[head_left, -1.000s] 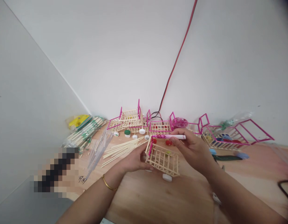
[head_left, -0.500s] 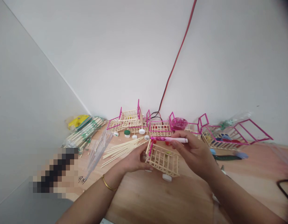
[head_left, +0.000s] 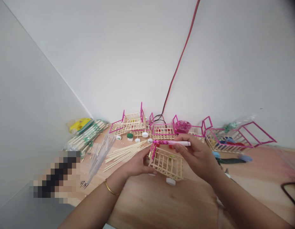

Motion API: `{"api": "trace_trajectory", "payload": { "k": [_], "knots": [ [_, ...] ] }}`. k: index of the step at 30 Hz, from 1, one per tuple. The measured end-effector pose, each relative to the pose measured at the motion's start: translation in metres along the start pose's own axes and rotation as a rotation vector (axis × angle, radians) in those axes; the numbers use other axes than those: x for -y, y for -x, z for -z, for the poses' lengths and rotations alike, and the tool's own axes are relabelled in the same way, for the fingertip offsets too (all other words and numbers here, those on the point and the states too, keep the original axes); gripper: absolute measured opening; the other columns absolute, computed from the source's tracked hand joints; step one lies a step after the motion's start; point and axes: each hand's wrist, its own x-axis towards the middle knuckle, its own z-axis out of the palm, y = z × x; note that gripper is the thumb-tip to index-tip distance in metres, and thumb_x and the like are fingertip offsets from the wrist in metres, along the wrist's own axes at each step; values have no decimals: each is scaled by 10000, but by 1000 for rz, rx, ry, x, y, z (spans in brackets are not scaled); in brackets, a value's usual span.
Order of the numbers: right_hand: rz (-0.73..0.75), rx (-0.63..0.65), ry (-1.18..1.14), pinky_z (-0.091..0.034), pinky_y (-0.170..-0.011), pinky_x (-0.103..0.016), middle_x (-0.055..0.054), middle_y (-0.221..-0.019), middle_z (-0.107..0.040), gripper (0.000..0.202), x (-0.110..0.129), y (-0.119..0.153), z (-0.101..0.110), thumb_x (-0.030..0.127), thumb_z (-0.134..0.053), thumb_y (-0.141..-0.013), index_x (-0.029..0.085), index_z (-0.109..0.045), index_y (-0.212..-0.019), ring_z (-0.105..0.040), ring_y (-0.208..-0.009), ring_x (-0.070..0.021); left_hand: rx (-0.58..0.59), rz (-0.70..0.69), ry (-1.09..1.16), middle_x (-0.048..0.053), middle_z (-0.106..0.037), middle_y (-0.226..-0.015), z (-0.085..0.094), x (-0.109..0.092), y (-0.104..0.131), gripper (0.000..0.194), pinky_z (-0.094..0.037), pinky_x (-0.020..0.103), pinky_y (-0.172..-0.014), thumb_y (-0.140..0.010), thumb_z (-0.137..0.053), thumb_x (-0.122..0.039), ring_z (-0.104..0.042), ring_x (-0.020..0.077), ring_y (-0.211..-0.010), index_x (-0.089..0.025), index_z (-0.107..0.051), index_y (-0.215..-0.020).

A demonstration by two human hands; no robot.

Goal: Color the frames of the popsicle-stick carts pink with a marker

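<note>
Pale wooden-stick cart, lower centre of the frame, is held at its left end by the left hand's fingers, a pink-stained white pen by the right hand's. Likely light, stiff and fragile, the cart is best gripped at its corners.

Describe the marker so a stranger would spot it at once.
Over the wooden table, find the stick cart in the left hand. The right hand holds the marker at the cart's pink end. Unlike the thin sticks nearby, it is thick, white at one end and pink-smeared at the other.
</note>
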Motion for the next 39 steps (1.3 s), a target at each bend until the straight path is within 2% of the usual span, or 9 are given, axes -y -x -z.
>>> {"api": "trace_trajectory", "payload": {
  "k": [4,11,17,24,27,30,35,39],
  "knots": [
    [-25,-51,-2,-453,-608,-239,-7,-783,-641,159,-8,-7,-2,360,-570,-918,213,-609,-964,-596,-683,-142,-17,-10,-26,103,-563,-1337,0,-5,1,873,-443,404,-1019,-593,-856,-164,-538,293,-1217,-220,-472,-1376],
    [6,-89,-16,-466,-621,-231,1,-788,-647,141,-4,-9,3,349,-569,-919,220,-596,-967,-616,-692,-137,-25,8,-32,93,-588,-1307,1,-9,2,898,-451,404,-1006,-576,-860,-156,-552,293,-1197,-234,-470,-1381],
    [25,-32,37,-449,-601,-229,-2,-811,-646,135,-3,-7,3,344,-567,-922,220,-605,-959,-601,-689,-133,-11,-4,-6,106,-566,-1329,2,1,0,890,-433,417,-1026,-587,-860,-157,-548,292,-1200,-221,-466,-1383],
    [112,115,28,-451,-639,-220,6,-828,-651,95,10,4,9,294,-581,-919,231,-605,-986,-603,-700,-119,6,41,17,91,-616,-1242,1,0,1,854,-457,400,-987,-599,-860,-168,-576,273,-1153,-223,-482,-1362],
    [127,137,28,-452,-636,-222,2,-823,-652,106,13,4,10,306,-586,-917,231,-607,-989,-604,-690,-121,9,53,29,94,-613,-1248,1,0,1,825,-464,395,-973,-609,-852,-167,-577,273,-1151,-214,-492,-1350],
    [95,105,38,-451,-627,-222,6,-795,-647,104,8,-1,8,317,-577,-922,230,-611,-966,-602,-684,-123,-3,27,27,90,-610,-1252,0,-1,1,865,-459,385,-976,-591,-862,-159,-574,273,-1158,-226,-479,-1364],
    [-9,-43,17,-464,-628,-238,-11,-803,-650,151,-5,-9,5,355,-561,-924,212,-601,-954,-616,-703,-141,-7,6,25,101,-585,-1298,1,-1,1,892,-463,382,-970,-582,-859,-134,-562,284,-1182,-230,-466,-1377],
    [18,-29,65,-454,-623,-243,-10,-800,-645,147,-3,-10,8,353,-558,-923,216,-599,-960,-607,-702,-146,4,3,7,104,-577,-1312,2,0,1,903,-464,383,-972,-588,-850,-123,-560,284,-1186,-229,-449,-1391]
  ]
}}
